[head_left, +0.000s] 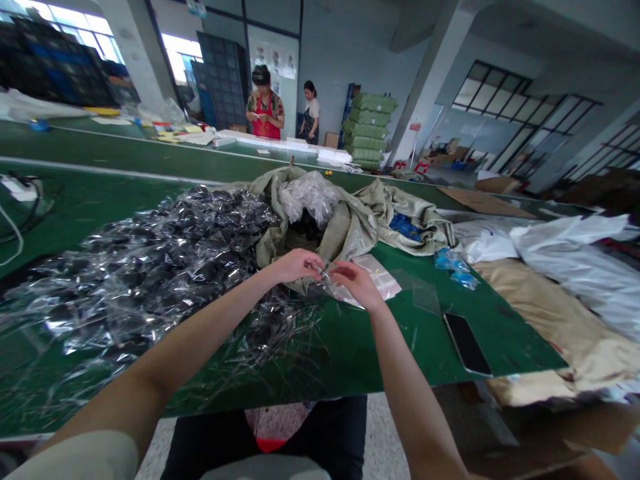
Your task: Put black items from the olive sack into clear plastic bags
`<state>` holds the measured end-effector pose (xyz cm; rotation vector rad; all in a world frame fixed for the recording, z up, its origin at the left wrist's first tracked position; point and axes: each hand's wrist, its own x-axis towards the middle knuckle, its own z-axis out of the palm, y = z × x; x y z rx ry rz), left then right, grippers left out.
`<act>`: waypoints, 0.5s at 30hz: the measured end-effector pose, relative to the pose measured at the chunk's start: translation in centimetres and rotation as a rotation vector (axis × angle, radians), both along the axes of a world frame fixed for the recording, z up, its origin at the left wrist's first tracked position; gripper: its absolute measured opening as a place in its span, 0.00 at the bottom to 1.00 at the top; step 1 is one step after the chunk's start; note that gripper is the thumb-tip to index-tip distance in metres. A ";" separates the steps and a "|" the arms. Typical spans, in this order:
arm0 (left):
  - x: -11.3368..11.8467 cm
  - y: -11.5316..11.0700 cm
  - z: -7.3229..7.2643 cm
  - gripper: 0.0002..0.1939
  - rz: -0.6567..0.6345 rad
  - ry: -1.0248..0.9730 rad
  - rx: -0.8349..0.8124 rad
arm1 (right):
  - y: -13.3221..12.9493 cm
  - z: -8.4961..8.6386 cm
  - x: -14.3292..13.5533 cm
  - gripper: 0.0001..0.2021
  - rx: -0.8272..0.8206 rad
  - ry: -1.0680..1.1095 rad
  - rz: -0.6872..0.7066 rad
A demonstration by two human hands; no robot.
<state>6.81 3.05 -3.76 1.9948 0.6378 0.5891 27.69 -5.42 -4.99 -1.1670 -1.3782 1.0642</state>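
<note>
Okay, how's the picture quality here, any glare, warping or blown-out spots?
Head view: daylight blows out the rear windows; glare speckles the clear bags beside the left hand; wide-lens warp bends the green table edge and pillars; the small piece between both hands, by the right hand, is too small to make out.

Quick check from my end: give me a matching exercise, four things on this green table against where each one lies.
Things:
1. phone
2. heap of bagged black parts
3. olive sack
4. stack of clear bags

Places:
A. left of the hands
B. behind the hands, opened up
C. near the table's front edge, right of the right hand
D. just beyond the right hand, flat on the table

Pairs: 1-C, 2-A, 3-B, 4-D
</note>
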 end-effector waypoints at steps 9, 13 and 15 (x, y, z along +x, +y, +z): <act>0.4 -1.6 0.6 0.20 0.600 0.108 0.443 | 1.4 0.8 -2.0 0.06 0.160 -0.552 -0.296; 1.5 -2.8 0.5 0.22 0.587 0.260 0.388 | 1.8 1.1 -3.3 0.03 0.294 -0.667 -0.379; 1.7 -2.7 0.4 0.20 0.592 0.271 0.345 | 1.9 1.2 -3.7 0.04 0.335 -0.682 -0.391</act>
